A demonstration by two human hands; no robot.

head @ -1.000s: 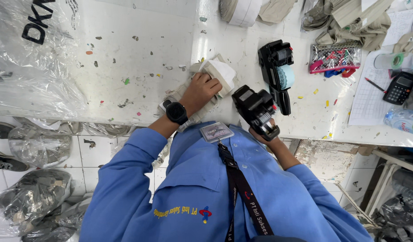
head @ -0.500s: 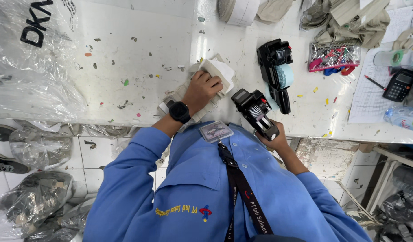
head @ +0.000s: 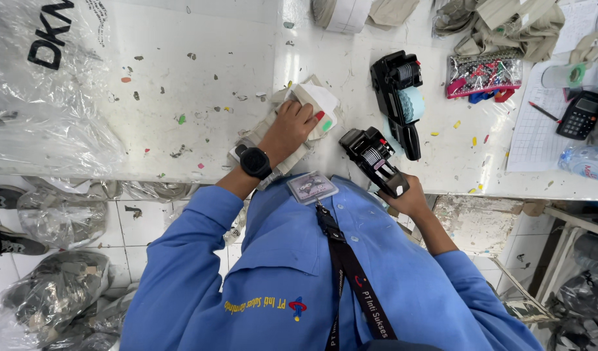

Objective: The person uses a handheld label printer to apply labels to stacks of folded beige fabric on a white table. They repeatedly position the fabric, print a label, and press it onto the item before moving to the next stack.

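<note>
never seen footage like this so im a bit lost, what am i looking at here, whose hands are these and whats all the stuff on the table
The picture comes from a camera worn on a person's head, looking down past their blue shirt. Both hands are that person's own. The left hand, with a black watch at the wrist, presses on a stack of pale fabric pieces on the white table. The right hand grips a black label gun at the table's edge. A second label gun lies nearby, with a calculator, a patterned pouch and clear plastic bags.

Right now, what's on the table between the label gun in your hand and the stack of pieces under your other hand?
Nothing but bare white table, flecked with paint. The head view shows the label gun in the right hand a short gap from the stack under the left hand.
</note>
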